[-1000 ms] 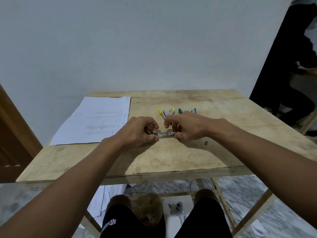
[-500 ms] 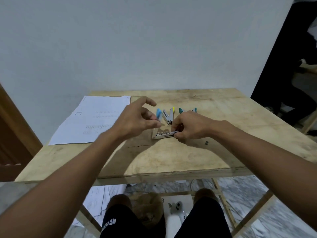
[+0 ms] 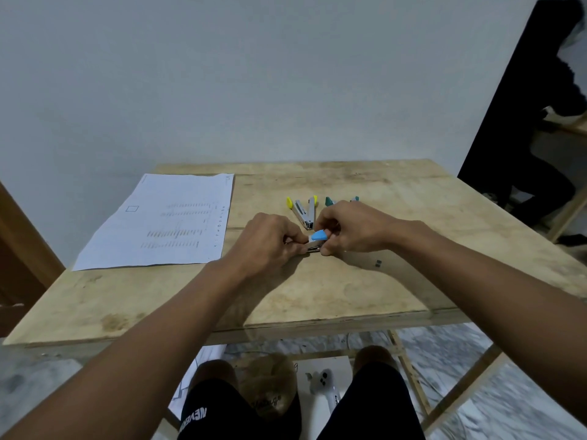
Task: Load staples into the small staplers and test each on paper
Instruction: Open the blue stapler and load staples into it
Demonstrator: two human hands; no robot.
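1. the blue-tipped stapler (image 3: 317,238) is held low over the middle of the table (image 3: 317,296), right of the paper (image 3: 162,220) and just in front of the opened yellow stapler (image 3: 303,212).
2. the left hand (image 3: 270,241) pinches its metal end and the right hand (image 3: 352,230) curls round its blue end, so both grasp it.
3. risk, as i judge it: a crooked staple strip would jam when the top closes. fingers hide the channel, so i cannot tell if it is loaded.
4. a slipping pinch could knock it into the yellow stapler or the teal stapler (image 3: 329,201).
5. half a second ago the left hand was lifted off with fingers spread. now it is down on the stapler, and the blue tip shows between the hands. the paper has not moved.
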